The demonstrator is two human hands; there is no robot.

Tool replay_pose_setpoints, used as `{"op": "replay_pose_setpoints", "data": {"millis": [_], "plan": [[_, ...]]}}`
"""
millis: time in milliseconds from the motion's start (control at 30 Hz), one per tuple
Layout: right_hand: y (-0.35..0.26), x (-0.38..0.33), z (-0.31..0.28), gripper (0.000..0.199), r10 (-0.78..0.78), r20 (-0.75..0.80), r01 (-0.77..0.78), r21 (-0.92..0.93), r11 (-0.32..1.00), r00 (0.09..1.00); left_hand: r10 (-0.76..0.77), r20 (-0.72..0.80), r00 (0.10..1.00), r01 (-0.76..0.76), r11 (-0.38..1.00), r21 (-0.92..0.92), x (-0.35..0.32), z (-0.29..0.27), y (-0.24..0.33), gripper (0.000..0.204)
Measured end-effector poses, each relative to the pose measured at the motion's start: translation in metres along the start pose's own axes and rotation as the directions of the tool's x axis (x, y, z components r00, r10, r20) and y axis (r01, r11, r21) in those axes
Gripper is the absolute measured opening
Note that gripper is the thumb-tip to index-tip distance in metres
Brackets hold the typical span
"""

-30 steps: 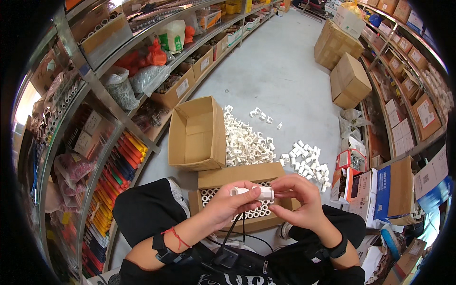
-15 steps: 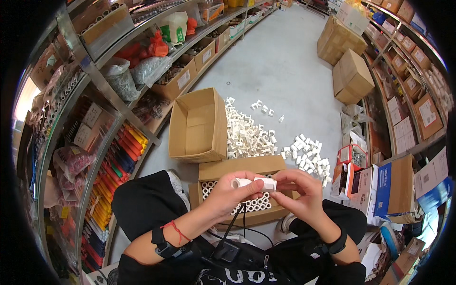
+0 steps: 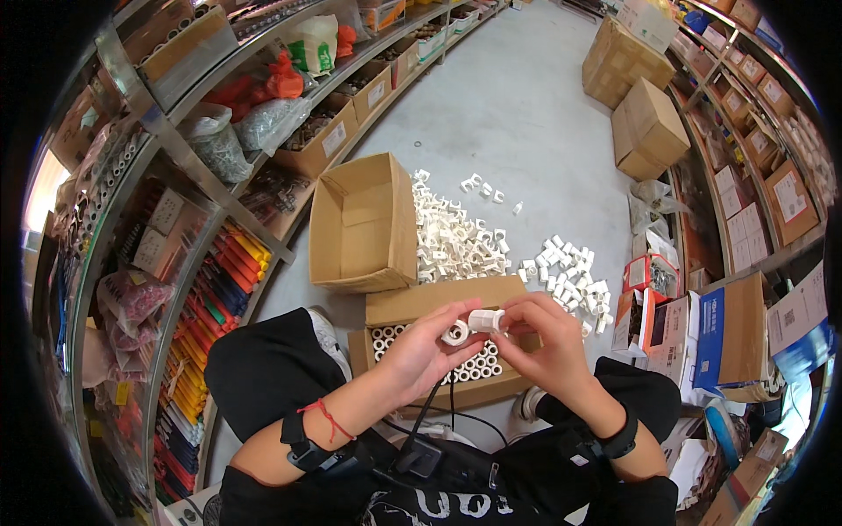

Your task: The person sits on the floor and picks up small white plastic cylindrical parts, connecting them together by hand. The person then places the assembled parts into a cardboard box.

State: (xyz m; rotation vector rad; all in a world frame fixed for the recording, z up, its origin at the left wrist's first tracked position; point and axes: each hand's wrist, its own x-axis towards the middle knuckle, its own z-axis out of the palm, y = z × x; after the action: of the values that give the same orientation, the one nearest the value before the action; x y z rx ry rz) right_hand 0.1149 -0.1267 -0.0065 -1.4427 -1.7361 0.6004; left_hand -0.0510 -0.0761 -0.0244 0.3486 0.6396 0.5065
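Observation:
Above the partly filled cardboard box, my left hand (image 3: 419,349) holds a white plastic pipe coupling (image 3: 455,332) between its thumb and fingers, the round open end facing up. Close beside it, my right hand (image 3: 550,340) pinches a second white pipe fitting (image 3: 485,321) with a faceted collar, thumb and fingertips at its right end. The two fittings sit nearly end to end; whether they touch I cannot tell. Below, the long cardboard box (image 3: 443,302) has its flap up and holds rows of white couplings (image 3: 478,364) standing on end. My forearms and hands hide part of those rows.
Beyond the box lie a heap of white pipe clips (image 3: 452,237) and a smaller pile of white couplings (image 3: 570,276) on the floor. An open carton (image 3: 364,223) stands left of the heap. Stocked shelves (image 3: 202,167) line the left, with cartons (image 3: 649,127) along the right.
The two fittings were in line under my left thumb; now the left one is turned with its open end up. My left thumb has moved off the right fitting, which my right hand holds.

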Motion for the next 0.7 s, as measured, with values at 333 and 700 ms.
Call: {"op": "replay_pose_setpoints", "data": {"millis": [333, 700], "plan": [[0.0, 0.0, 0.014, 0.019, -0.105, -0.055, 0.102, -0.064, 0.993, 0.993, 0.045, 0.063, 0.997, -0.055, 0.986, 0.159, 0.008, -0.009, -0.012, 0.036], [0.009, -0.001, 0.02, 0.018, -0.03, -0.079, 0.022, -0.103, 0.994, 0.996, 0.006, 0.055, 0.998, -0.017, 0.978, 0.209, 0.005, 0.001, -0.01, 0.039]]}}
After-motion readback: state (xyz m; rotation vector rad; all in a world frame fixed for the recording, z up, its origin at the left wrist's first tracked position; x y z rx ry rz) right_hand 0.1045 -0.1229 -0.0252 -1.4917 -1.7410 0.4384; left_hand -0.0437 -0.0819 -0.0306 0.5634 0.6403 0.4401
